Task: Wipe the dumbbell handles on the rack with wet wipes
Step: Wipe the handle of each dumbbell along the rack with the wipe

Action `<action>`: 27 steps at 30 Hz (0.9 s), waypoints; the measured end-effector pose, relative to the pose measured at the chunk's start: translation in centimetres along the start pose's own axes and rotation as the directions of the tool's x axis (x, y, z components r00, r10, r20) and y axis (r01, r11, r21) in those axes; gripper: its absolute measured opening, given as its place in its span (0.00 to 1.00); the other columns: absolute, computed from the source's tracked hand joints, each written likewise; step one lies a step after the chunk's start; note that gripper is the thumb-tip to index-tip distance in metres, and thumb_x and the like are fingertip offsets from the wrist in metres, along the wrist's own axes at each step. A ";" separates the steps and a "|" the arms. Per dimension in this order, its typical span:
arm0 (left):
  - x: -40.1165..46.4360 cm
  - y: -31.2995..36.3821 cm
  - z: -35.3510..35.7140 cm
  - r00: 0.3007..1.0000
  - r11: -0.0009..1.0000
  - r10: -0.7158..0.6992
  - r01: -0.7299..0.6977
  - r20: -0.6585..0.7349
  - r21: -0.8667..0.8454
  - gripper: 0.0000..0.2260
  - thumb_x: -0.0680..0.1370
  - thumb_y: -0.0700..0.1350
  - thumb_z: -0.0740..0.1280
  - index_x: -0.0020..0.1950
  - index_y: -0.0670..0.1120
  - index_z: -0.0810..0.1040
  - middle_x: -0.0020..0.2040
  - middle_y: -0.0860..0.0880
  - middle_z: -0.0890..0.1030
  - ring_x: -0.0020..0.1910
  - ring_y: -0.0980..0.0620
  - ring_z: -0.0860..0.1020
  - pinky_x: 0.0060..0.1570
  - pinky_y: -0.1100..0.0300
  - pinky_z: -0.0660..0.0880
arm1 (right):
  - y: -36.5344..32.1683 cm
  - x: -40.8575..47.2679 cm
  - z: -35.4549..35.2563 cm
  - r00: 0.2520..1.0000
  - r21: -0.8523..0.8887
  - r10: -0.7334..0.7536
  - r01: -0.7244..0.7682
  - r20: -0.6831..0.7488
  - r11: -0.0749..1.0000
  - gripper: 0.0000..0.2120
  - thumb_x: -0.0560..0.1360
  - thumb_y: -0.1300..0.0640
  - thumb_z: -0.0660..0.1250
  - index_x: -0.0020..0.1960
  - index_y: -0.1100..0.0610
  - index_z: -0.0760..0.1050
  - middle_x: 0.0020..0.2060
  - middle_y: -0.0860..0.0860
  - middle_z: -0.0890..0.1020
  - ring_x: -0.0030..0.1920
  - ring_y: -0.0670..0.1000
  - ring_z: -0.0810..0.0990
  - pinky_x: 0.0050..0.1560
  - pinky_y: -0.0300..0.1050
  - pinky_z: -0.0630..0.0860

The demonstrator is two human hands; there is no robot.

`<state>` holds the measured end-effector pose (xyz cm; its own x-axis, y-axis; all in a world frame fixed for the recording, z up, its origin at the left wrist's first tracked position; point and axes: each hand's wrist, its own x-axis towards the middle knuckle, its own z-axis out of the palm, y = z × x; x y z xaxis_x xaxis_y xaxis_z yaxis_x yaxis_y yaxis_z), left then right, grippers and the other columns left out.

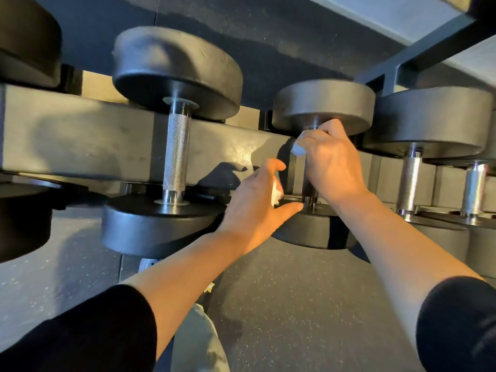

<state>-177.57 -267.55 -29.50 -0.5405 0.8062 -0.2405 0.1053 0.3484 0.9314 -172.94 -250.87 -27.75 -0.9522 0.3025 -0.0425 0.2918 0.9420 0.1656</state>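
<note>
The right hand (332, 162) wraps a wet wipe (298, 146) round a dumbbell handle (308, 190) on the rack (80, 135); the left hand (255, 202) pinches a second wipe (276, 193) just beside it.

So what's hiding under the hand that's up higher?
The right hand is wrapped round a dumbbell handle, with a bit of wet wipe poking out. Most of the handle and the rest of the wipe are covered.

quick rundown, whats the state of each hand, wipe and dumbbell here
right hand: wrapped round the middle dumbbell's handle, wipe under the fingers
right wipe: bunched, sticking out beside the knuckles
left hand: holds a wipe, thumb tip at the handle's base
left wipe: crumpled in the palm
left dumbbell: racked, handle bare
</note>
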 end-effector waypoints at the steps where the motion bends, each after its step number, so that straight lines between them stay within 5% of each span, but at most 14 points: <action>1: -0.1 0.0 0.0 1.000 1.000 0.001 -0.001 0.010 -0.007 0.29 0.72 0.51 0.73 0.68 0.50 0.63 0.48 0.53 0.76 0.48 0.55 0.75 0.50 0.64 0.71 | 0.0 0.0 0.0 1.000 -0.009 0.008 -0.007 0.024 1.000 0.09 0.68 0.72 0.68 0.45 0.63 0.81 0.42 0.55 0.83 0.49 0.58 0.74 0.41 0.51 0.76; 8: -0.5 0.1 -0.2 0.997 1.000 0.030 -0.029 0.068 -0.007 0.31 0.71 0.48 0.74 0.69 0.50 0.63 0.49 0.52 0.75 0.47 0.55 0.74 0.47 0.66 0.70 | 0.1 -1.2 -0.3 0.999 0.163 0.020 -0.026 0.042 0.986 0.16 0.63 0.78 0.67 0.46 0.64 0.82 0.40 0.57 0.83 0.48 0.58 0.75 0.38 0.53 0.77; 17: -0.5 -0.1 0.0 0.997 0.999 0.048 -0.048 0.058 0.014 0.31 0.71 0.48 0.75 0.69 0.49 0.63 0.52 0.50 0.77 0.48 0.53 0.75 0.48 0.62 0.71 | -0.5 -3.7 -1.9 0.974 0.346 0.101 -0.167 0.202 0.923 0.14 0.67 0.74 0.69 0.48 0.62 0.83 0.44 0.60 0.78 0.45 0.60 0.79 0.48 0.50 0.78; 21: -0.4 0.0 -0.1 0.997 0.999 0.040 -0.041 0.062 0.010 0.30 0.71 0.48 0.75 0.69 0.49 0.64 0.52 0.50 0.77 0.49 0.53 0.75 0.48 0.63 0.71 | -0.5 -4.3 -2.6 0.929 0.354 0.126 -0.255 0.349 0.900 0.15 0.69 0.74 0.67 0.48 0.58 0.83 0.44 0.55 0.77 0.45 0.54 0.78 0.49 0.42 0.75; 24: -0.6 0.0 -0.2 0.996 0.999 0.042 -0.043 0.076 0.015 0.30 0.71 0.47 0.75 0.69 0.49 0.64 0.52 0.50 0.77 0.49 0.52 0.76 0.50 0.61 0.73 | -0.5 -4.4 -3.4 0.873 0.390 0.164 -0.364 0.459 0.846 0.14 0.71 0.71 0.67 0.47 0.56 0.84 0.38 0.45 0.75 0.40 0.42 0.74 0.43 0.25 0.68; 27: -0.7 0.1 -0.2 0.994 0.998 0.056 -0.058 0.096 0.025 0.30 0.71 0.46 0.74 0.69 0.48 0.64 0.53 0.48 0.77 0.49 0.50 0.77 0.53 0.55 0.75 | -0.5 -4.6 -3.6 0.864 0.416 0.152 -0.377 0.479 0.827 0.12 0.72 0.69 0.68 0.48 0.55 0.84 0.37 0.41 0.74 0.38 0.40 0.73 0.43 0.24 0.70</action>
<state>-177.30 -268.19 -29.20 -0.4511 0.8666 -0.2136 0.1574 0.3128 0.9367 -169.03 -253.23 -24.09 -0.7353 0.4744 -0.4840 0.6377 0.7261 -0.2572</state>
